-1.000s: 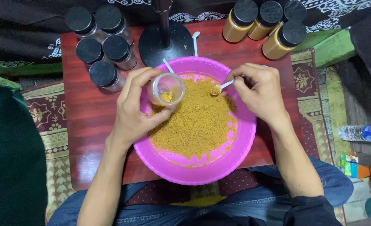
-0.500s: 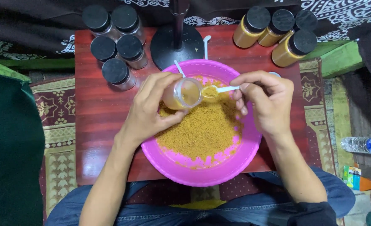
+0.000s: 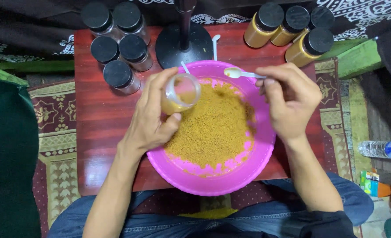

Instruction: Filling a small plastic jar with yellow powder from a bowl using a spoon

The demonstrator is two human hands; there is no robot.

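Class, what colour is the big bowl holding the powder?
Bright pink bowl, clearest in the head view.

Glossy pink plastic bowl (image 3: 178, 176) holds coarse, grainy powder (image 3: 213, 128); the bench (image 3: 98, 123) is polished reddish wood; the jar (image 3: 181, 93) is clear plastic.

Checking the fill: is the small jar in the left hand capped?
No, the jar in the left hand is open, with yellow powder inside.

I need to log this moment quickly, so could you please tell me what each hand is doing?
Left hand: closed around a small clear jar, tilted over the pink bowl.
Right hand: pinching a white spoon.
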